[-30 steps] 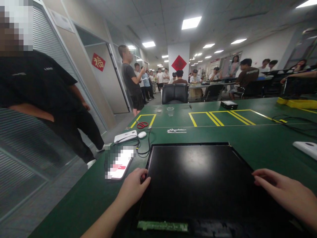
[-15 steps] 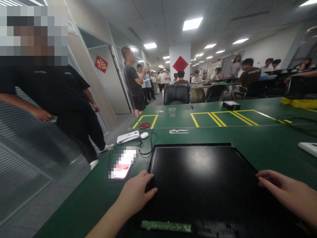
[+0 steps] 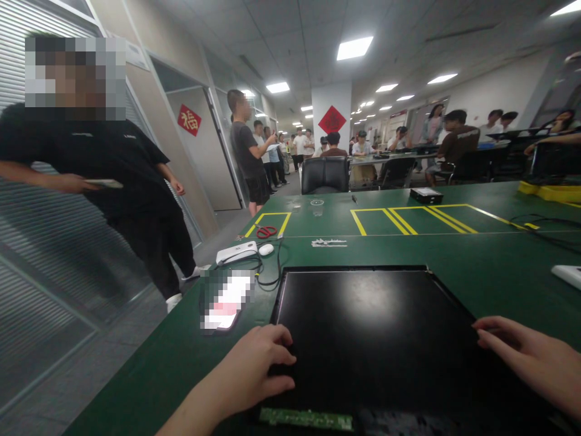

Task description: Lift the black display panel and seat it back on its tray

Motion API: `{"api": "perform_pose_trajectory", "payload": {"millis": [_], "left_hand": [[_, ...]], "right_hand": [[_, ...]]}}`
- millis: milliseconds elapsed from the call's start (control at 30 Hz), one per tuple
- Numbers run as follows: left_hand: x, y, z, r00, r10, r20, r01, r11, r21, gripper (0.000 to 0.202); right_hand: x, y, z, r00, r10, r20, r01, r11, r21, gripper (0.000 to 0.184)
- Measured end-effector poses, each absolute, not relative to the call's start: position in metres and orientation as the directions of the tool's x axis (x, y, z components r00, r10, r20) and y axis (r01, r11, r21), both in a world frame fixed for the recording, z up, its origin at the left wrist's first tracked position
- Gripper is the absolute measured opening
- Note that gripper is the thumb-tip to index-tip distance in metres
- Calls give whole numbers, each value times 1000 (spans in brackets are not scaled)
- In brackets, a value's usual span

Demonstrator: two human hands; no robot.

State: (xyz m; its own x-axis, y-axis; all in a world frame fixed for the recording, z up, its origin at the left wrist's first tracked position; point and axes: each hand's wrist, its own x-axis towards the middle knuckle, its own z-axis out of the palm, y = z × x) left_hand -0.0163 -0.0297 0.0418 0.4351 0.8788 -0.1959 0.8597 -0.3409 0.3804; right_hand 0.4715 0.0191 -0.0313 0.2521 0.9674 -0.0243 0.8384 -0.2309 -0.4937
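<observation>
A black flat display panel (image 3: 376,339) lies face up before me, with a green circuit board (image 3: 306,419) along its near edge. My left hand (image 3: 261,366) rests at the panel's left edge; its fingers are bent and the thumb stands apart over the dark surface. At the right edge, my right hand (image 3: 521,348) has thumb and index fingertips close together on the rim. The fingertips' undersides and the panel's near right corner are hard to see.
Left of the panel are a lit phone (image 3: 227,303), a white power strip (image 3: 236,252), a white mouse (image 3: 266,249) and red-handled scissors (image 3: 266,232). Beyond it stand a clear cup (image 3: 316,208) and a black box (image 3: 426,195). A person (image 3: 122,175) stands left of the green table (image 3: 149,363).
My left hand has slid toward me along the panel's left edge, its fingers further over the surface. My right hand stays nearly still. The person at left has raised a phone-like object.
</observation>
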Motion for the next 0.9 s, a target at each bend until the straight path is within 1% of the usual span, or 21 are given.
{"api": "perform_pose_trajectory", "payload": {"millis": [67,167,267,333,500,600,667,800,900], "left_hand": [[-17,-27,40,388,907,-162,870,-303,390,26],[-20,-21,33,270,957,-103,895,-211,393,33],[-26,-16,25,167,986,-22,907,-144,395,30],[-29,-13,22,107,994,9,927,-103,360,27],[-32,-8,18,14,999,-51,963,1,271,22],[-33,-6,14,-3,997,-74,970,21,243,23],[-33,-5,12,-5,996,-94,973,27,229,24],[-32,-5,9,8,991,-130,977,20,214,22],[-31,-4,9,14,989,-145,976,18,215,22]], "right_hand": [[472,19,-31,257,966,-25,835,-235,-498,49],[472,18,-30,269,963,-25,822,-243,-514,48],[470,17,-28,267,964,-2,807,-225,-545,47],[468,15,-24,271,963,9,799,-220,-559,46],[459,11,-10,309,951,4,762,-245,-599,45],[459,10,-5,316,948,-17,766,-266,-586,45],[462,11,-5,319,947,-20,774,-273,-571,44],[469,16,-12,315,949,20,794,-251,-554,40],[473,17,-20,292,956,6,799,-241,-550,44]]}}
